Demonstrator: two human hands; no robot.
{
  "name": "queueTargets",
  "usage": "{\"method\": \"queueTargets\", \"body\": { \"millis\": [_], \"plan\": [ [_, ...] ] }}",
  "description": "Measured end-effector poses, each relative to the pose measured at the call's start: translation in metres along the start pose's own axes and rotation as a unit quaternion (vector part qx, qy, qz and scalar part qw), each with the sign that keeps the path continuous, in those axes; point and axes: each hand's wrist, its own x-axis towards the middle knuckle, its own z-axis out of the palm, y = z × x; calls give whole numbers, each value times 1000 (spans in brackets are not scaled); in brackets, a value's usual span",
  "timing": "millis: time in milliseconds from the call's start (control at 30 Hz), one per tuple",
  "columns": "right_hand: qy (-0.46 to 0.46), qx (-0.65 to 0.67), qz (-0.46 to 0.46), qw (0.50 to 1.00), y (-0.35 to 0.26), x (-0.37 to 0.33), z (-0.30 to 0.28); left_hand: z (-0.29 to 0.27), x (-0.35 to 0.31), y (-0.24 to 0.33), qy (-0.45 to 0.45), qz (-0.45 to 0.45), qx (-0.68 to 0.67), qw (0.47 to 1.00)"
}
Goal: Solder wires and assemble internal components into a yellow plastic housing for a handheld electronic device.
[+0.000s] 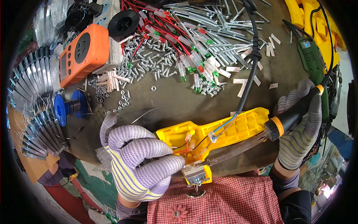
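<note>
Right hand [297, 143], gloved: clenched round the black handle of a soldering iron [238, 147], whose shaft slopes from the grip down toward the left hand [140, 162]. Iron's far end lies at the metal bracket [194, 173]; contact cannot be told. Left hand, gloved: fingers curled, fingertips at the wired end of the yellow housing [236, 128]; whether anything is pinched there cannot be told. Housing sits between the two hands, open side up, reaching from the left fingertips nearly to the right grip; bracket at its lower end, just right of the left hand. Black cable [244, 93] enters the housing from above, between the grips. Beyond the left grip: blue spool [60, 110], orange device [84, 56], loose screws [149, 61]. Just beyond the right grip: green tool [310, 56].
</note>
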Motion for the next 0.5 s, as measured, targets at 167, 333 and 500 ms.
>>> {"method": "queueTargets", "body": {
  "millis": [167,333,500],
  "plan": [
    [25,6,-16,1000,3,-1,0,-1,1,-1,-10,3,5,1000],
    [57,-12,-18,998,1,-3,11,0,0,0,-6,6,5,1000],
    [20,-39,-4,999,0,-1,13,2,1,-2,0,10,4,1000]
  ]
}}
